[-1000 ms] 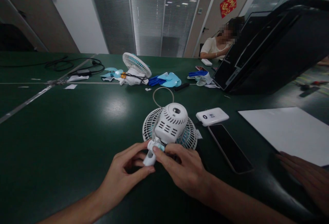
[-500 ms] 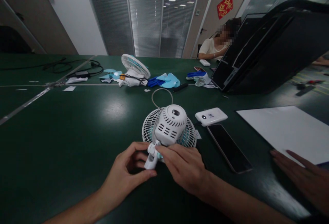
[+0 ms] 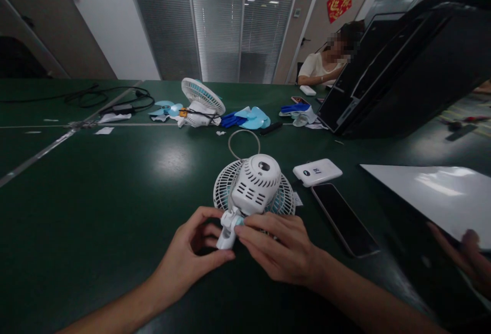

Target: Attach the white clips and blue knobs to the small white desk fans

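Observation:
A small white fan (image 3: 256, 183) lies grille-down on the dark green table, its motor housing facing up. From the near side of the housing sticks a white clip-like bracket (image 3: 227, 234). My left hand (image 3: 194, 247) curves around the bracket, fingers behind it and thumb at its lower end. My right hand (image 3: 282, 244) pinches a light-blue knob (image 3: 238, 221) at the bracket's right side between thumb and fingers. A pale cord (image 3: 244, 132) loops behind the fan.
Right of the fan lie a white device marked 18 (image 3: 318, 171) and a dark phone (image 3: 345, 220). Another person's hand (image 3: 462, 254) holds a white board (image 3: 429, 185). Further back are a second fan (image 3: 201, 101), blue blades (image 3: 253, 117), gloves (image 3: 297, 113) and a black case (image 3: 414, 63).
My right fingers have shifted from the top of the bracket to the knob at its side. At the right, the other person's hand has lifted and tilted the white board.

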Demonstrator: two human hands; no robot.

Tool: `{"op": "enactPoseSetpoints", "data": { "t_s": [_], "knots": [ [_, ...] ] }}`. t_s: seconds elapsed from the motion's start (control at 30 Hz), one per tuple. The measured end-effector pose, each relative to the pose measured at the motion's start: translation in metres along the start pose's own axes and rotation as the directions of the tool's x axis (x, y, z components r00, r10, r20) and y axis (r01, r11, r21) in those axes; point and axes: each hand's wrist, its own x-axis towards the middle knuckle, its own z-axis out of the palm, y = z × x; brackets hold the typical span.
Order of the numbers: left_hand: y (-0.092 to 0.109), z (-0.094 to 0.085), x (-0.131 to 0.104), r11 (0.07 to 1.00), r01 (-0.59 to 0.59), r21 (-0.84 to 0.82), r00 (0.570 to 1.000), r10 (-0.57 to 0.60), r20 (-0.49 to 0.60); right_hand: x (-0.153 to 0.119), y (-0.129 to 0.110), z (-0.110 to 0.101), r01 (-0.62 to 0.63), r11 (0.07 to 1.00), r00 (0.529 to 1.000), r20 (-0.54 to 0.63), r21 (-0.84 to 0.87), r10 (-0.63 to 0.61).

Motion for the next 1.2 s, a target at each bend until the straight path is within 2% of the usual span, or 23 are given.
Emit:
{"op": "enactPoseSetpoints", "data": {
  "t_s": [0.13, 0.27, 0.33, 0.43, 0.53, 0.6, 0.73, 0.83, 0.93, 1.0, 1.1, 1.2],
  "knots": [
    [0.0, 0.0, -0.001, 1.0, 0.008, 0.019, 1.0, -0.008, -0.002, -0.002, -0.002, 0.007, -0.033, 0.999, 0.999, -0.012, -0.04, 0.033],
    [0.001, 0.001, -0.001, 1.0, 0.009, 0.022, 1.0, -0.009, -0.001, -0.002, -0.011, 0.02, -0.213, 0.971, 0.976, -0.026, 0.11, 0.217],
    [0.001, 0.001, -0.001, 1.0, 0.012, 0.01, 1.0, -0.012, -0.004, -0.001, -0.013, 0.021, -0.248, 0.955, 0.966, -0.03, 0.164, 0.256],
    [0.001, 0.001, -0.001, 1.0, 0.015, 0.001, 1.0, -0.015, -0.018, 0.002, -0.009, 0.01, -0.176, 0.974, 0.982, -0.042, 0.145, 0.184],
    [0.001, 0.001, 0.0, 1.0, 0.023, -0.008, 1.0, -0.023, -0.008, 0.004, 0.0, -0.003, 0.032, 0.996, 0.999, 0.039, 0.078, -0.035],
    [0.001, 0.001, 0.0, 1.0, 0.018, -0.006, 1.0, -0.018, -0.006, 0.005, 0.003, -0.005, 0.088, 0.995, 0.994, 0.054, 0.048, -0.09],
    [0.0, 0.001, -0.001, 1.0, 0.002, -0.005, 1.0, -0.002, -0.005, 0.005, -0.002, 0.008, -0.033, 0.999, 0.998, -0.048, 0.001, 0.033],
    [-0.002, 0.0, -0.001, 1.0, -0.003, -0.008, 1.0, 0.003, 0.005, 0.004, -0.009, 0.018, -0.149, 0.989, 0.987, -0.065, -0.015, 0.147],
    [-0.002, 0.0, -0.001, 1.0, -0.005, -0.012, 1.0, 0.005, 0.011, 0.001, -0.011, 0.017, -0.184, 0.983, 0.981, -0.066, 0.015, 0.184],
    [-0.002, 0.0, 0.0, 1.0, -0.004, -0.028, 1.0, 0.004, 0.024, 0.0, -0.007, 0.011, -0.129, 0.991, 0.99, -0.056, 0.03, 0.13],
    [-0.001, 0.0, 0.0, 0.999, -0.014, -0.044, 0.999, 0.015, 0.037, 0.002, 0.001, -0.001, 0.106, 0.993, 0.994, 0.002, 0.044, -0.107],
    [-0.002, 0.0, 0.0, 0.999, -0.005, -0.036, 1.0, 0.006, 0.024, 0.005, 0.005, -0.005, 0.154, 0.988, 0.987, 0.039, -0.015, -0.154]
  ]
}}
